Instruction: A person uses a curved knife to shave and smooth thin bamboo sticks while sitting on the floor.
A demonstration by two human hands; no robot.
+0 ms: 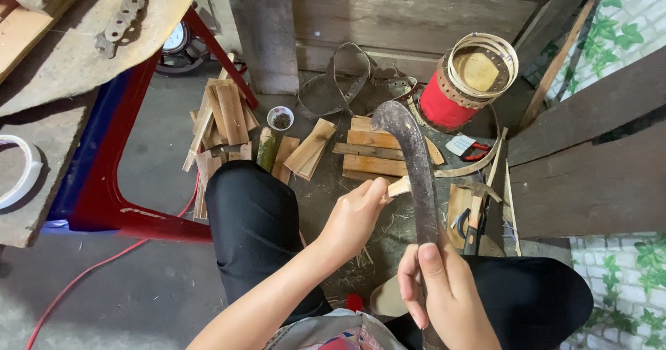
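Right hand (444,291): closed around handle of curved dark blade (411,163), tip raised.
Left hand (357,215): pinching thin bamboo strip (398,186) against blade.
Floor (159,149): scattered wood pieces (225,111).

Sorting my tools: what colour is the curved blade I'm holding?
Dark rusty grey-brown blade, head view.

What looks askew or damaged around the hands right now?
The red basket lies tipped on its side by the wall. Wood pieces sit scattered across the floor. The blade in the right hand looks dark and pitted. Nothing looks spilled.
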